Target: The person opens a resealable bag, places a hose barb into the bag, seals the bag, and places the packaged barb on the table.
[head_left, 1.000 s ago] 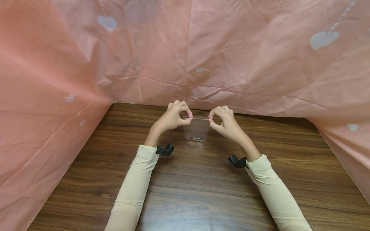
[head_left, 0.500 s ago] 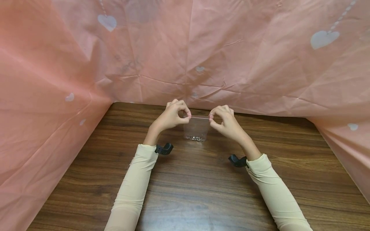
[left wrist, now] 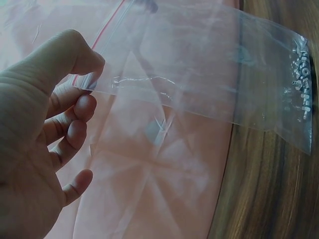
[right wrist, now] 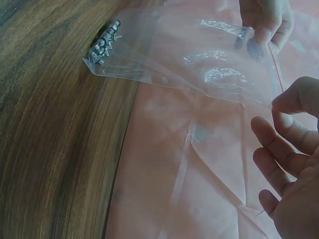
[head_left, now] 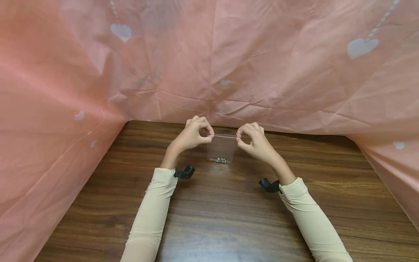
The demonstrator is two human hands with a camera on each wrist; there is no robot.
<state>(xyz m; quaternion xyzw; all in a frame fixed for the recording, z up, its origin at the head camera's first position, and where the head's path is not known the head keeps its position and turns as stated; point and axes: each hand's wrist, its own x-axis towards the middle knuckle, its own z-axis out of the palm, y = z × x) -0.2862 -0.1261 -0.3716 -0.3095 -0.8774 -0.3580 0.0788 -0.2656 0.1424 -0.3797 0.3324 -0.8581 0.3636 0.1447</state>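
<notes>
A clear zip-lock bag (head_left: 221,147) with a red line along its top hangs between both hands near the back of the table. Small silvery metal pieces, like screws (right wrist: 104,45), lie gathered at its bottom. My left hand (head_left: 193,134) pinches the left top corner between thumb and index finger; in the left wrist view the other fingers (left wrist: 72,142) are loosely bent. At the opposite top corner, my right hand (head_left: 255,140) pinches the bag's edge the same way. Whether the zip seal is fully closed I cannot tell.
A dark wooden table (head_left: 209,211) spreads beneath the arms. Behind it and at the sides hangs a pink cloth (head_left: 183,65) with white hearts. Black wrist mounts (head_left: 184,172) sit on both wrists.
My left hand has shifted slightly left along the top of the bag, while the right hand keeps its pinch. The whole view has tilted a little.
</notes>
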